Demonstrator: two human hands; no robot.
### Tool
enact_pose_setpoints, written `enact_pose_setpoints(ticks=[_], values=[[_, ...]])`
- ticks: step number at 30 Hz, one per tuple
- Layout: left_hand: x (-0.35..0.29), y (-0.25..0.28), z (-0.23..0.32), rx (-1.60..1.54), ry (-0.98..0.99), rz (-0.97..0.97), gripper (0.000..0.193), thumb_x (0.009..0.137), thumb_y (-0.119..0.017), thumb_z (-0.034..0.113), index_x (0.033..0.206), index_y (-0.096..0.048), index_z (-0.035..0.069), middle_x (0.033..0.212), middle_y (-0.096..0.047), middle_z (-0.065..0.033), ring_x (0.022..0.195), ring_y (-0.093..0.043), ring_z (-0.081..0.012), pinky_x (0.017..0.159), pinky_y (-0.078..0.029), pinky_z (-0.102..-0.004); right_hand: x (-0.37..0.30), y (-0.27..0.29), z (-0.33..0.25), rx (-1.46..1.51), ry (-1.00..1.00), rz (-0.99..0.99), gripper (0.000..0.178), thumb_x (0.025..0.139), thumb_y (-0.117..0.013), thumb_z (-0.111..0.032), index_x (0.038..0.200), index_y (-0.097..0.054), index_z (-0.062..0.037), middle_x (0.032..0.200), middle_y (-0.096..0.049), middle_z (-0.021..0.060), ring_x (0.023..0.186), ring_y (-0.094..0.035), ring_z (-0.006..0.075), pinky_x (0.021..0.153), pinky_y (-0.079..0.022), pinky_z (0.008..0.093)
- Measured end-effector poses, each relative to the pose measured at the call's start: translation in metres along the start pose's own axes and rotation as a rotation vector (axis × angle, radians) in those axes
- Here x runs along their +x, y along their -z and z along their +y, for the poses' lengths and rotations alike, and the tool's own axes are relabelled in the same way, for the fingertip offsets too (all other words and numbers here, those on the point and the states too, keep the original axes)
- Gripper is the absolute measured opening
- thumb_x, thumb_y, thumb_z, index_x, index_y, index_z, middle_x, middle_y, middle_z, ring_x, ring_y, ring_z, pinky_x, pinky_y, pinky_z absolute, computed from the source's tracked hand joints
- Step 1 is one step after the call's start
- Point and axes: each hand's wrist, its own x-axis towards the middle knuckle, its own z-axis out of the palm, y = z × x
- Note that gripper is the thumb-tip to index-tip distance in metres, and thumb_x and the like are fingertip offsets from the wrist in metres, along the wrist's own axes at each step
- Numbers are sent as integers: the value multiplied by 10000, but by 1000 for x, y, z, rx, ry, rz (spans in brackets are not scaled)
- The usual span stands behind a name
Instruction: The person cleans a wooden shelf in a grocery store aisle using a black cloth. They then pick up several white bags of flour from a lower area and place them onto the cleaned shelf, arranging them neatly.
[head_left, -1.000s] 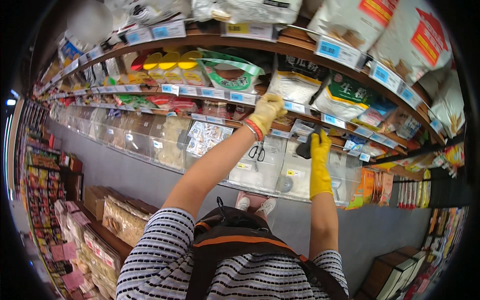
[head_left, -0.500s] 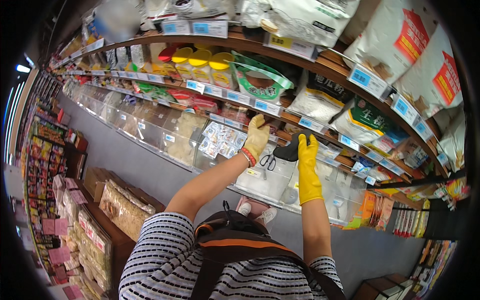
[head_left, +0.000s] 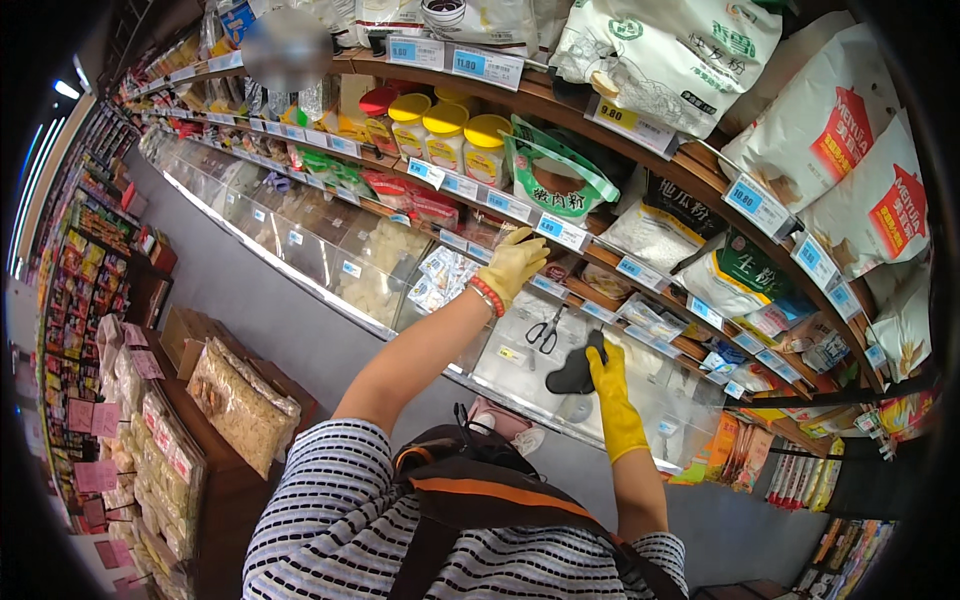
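Observation:
My right hand (head_left: pixel 608 366), in a long yellow rubber glove, grips a limp black cloth (head_left: pixel 570 373). The cloth hangs over or rests on the clear lid (head_left: pixel 510 352) of a bulk bin. Near it lies a pair of dark-handled scissors (head_left: pixel 545 332) on the bin. A paler cream glove covers my left hand (head_left: pixel 514 264), and a red beaded bracelet circles that wrist. Its fingers are stretched out at the lip of the lower shelf (head_left: pixel 610 258), with nothing seen in them. Behind that hand are small white-and-blue packets (head_left: pixel 440 280) in a bin.
Above stand yellow-lidded jars (head_left: pixel 445 120), a green pouch (head_left: pixel 560 178) and large white flour bags (head_left: pixel 670 55), with price tags along the shelf edges. At left, a stack holds big clear bags of dried food (head_left: pixel 240 400). Orange packets (head_left: pixel 735 448) hang at the right end.
My right hand has brought the black cloth nearer to me, down from the shelf edge onto the bin lid. The left hand stays by the shelf lip. The view has shifted slightly.

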Motion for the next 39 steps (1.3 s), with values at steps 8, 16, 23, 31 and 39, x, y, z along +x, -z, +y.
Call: enact_pose_setpoints(ticks=[8,16,23,31,39], values=[[-86,41,-44,282,462,108,430,915,-591,111,1319,-477,18,915,-632,-65,861,-590,-161,721,-500,-291,-121,102,86,-448,-266,106,374,817,-677,-273,1129,-638,-69,1051,-593,257,1027,-546,433,885,-468,447],[-205,175,-132,1267,691,-105,261,843,-551,66,1095,-620,50,856,-639,-89,753,-655,-207,572,-504,-351,-218,152,112,18,-587,470,205,861,-640,-78,1047,-652,7,784,-699,101,714,-668,181,678,-535,323],[-218,141,-132,810,1077,-41,490,861,-596,67,1336,-484,26,1057,-669,-159,794,-677,-226,627,-512,-312,-245,149,180,-39,-600,598,220,852,-653,-75,1057,-661,5,833,-713,98,764,-677,166,719,-541,325],[-195,66,-129,951,864,-100,401,880,-584,102,1273,-556,26,991,-690,-132,757,-661,-172,607,-479,-253,-202,185,217,107,-657,696,325,812,-724,-156,1079,-657,17,947,-707,142,854,-673,212,795,-525,327],[-211,33,-121,1239,754,-375,404,866,-587,111,1255,-577,1,915,-694,-104,777,-647,-145,663,-518,-267,-138,261,268,428,-678,995,472,805,-767,-216,1176,-621,38,1035,-684,137,944,-637,233,842,-499,316]])
